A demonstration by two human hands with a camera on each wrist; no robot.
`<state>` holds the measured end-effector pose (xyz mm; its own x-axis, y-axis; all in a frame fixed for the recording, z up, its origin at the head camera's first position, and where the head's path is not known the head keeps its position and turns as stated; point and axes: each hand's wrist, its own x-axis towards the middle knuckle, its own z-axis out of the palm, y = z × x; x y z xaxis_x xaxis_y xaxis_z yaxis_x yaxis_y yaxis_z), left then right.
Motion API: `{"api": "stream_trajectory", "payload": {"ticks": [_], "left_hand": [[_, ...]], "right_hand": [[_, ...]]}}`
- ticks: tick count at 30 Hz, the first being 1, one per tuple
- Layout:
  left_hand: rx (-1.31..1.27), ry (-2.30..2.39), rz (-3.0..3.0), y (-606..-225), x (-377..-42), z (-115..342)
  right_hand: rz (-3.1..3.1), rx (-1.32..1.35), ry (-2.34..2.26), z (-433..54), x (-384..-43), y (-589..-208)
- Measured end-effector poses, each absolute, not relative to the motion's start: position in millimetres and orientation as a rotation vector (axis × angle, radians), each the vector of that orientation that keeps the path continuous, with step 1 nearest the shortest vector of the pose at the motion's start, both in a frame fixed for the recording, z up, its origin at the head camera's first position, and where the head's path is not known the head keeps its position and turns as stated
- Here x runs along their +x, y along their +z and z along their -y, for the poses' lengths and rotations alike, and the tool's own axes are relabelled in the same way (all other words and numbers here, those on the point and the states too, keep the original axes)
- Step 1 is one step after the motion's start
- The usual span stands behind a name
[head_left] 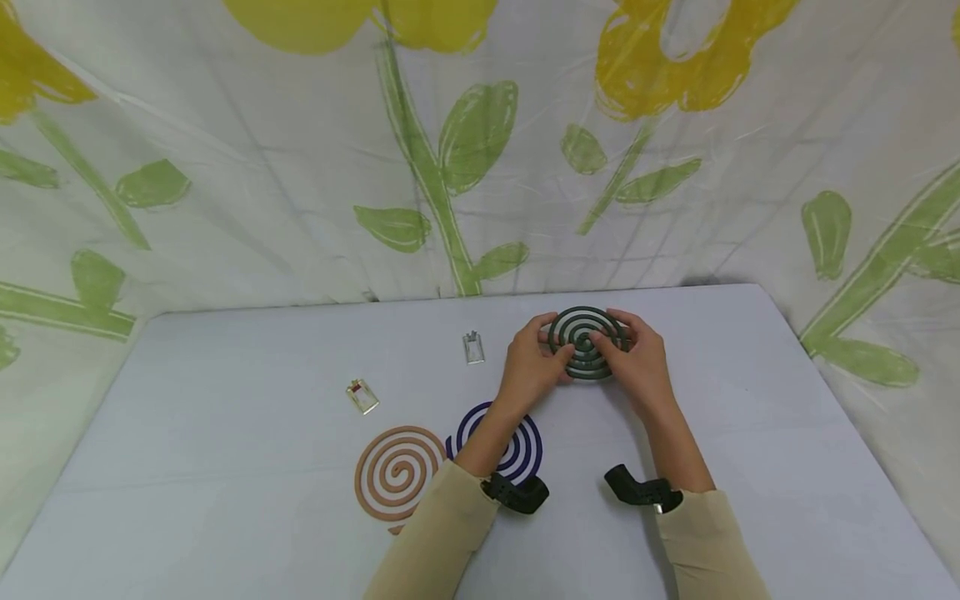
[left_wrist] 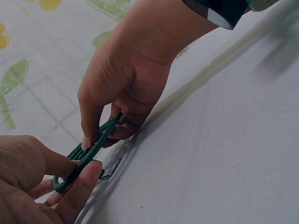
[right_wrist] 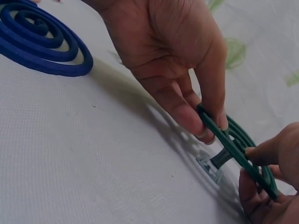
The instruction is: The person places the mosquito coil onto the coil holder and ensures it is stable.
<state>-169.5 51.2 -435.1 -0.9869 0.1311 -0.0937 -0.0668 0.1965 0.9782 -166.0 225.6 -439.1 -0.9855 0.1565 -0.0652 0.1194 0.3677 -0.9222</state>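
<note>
A dark green mosquito coil [head_left: 584, 342] is held between both hands at the back right of the table. My left hand [head_left: 527, 364] pinches its left side, thumb on top and fingers beneath. The right hand [head_left: 642, 360] grips the opposite side the same way, its thumb close to the centre. Tilted in the right wrist view, the coil sits over a small metal stand [right_wrist: 209, 170], whose upright tab reaches the coil's underside. Whether the tab is through the coil cannot be made out. From the head view the coil hides this stand.
A blue mosquito coil [head_left: 537, 442] lies partly under the left forearm. Beside it lies an orange-brown coil [head_left: 360, 475], with a small broken piece near the sleeve. Two more small metal stands [head_left: 474, 348] [head_left: 363, 397] lie to the left. A flowered curtain [head_left: 300, 208] hangs behind the white table.
</note>
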Motion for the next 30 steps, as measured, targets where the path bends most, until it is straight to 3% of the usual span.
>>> {"api": "stream_trajectory", "payload": {"ticks": [30], "left_hand": [[0.101, 1.689, -2.502, -427.5, -168.3, -45.0]], "right_hand": [[2.689, -0.205, 1.293, -221.1, -165.6, -438.1]]}}
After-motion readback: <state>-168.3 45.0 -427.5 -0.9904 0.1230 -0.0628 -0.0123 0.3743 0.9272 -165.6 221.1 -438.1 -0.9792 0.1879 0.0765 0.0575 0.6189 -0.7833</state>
